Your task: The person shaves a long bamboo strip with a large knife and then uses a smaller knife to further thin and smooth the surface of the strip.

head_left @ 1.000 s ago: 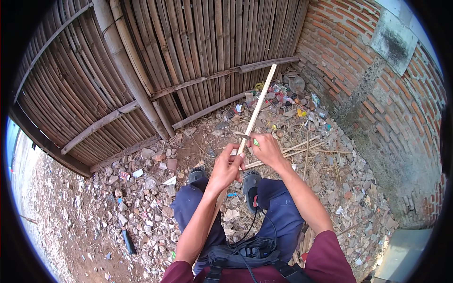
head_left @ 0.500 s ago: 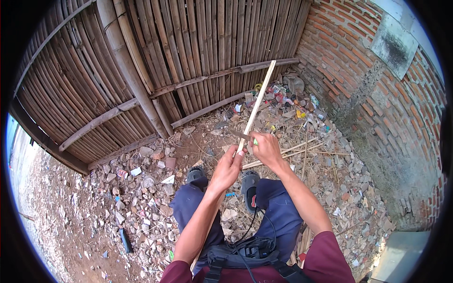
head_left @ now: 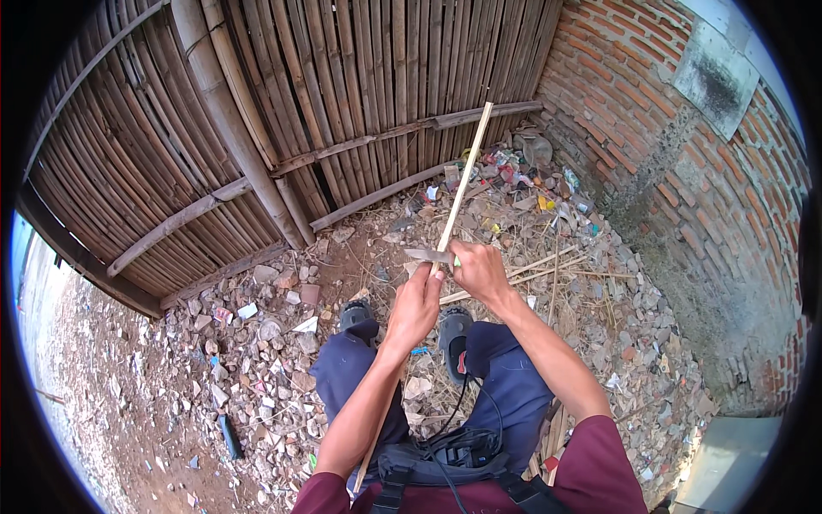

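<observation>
My left hand (head_left: pixel 417 304) is closed around a long pale strip of split bamboo (head_left: pixel 467 171). The strip slants up and away toward the fence, and its lower part runs back under my left forearm. My right hand (head_left: pixel 479 272) grips a knife with a bit of green showing at the handle. The knife's blade (head_left: pixel 428 255) lies across the strip just beyond my left thumb, its tip pointing left. Both hands are close together above my shoes.
Cut bamboo strips (head_left: pixel 539 272) lie on the rubble to the right. A bamboo fence (head_left: pixel 360 77) stands ahead, meeting a brick wall (head_left: pixel 676 171) at the right. Litter (head_left: pixel 522 176) is heaped in their corner. A dark bottle-like object (head_left: pixel 229 437) lies at the lower left.
The strip's far end has swung slightly left. The blade has turned flatter and shows more of its side, still crossing the strip near my left thumb.
</observation>
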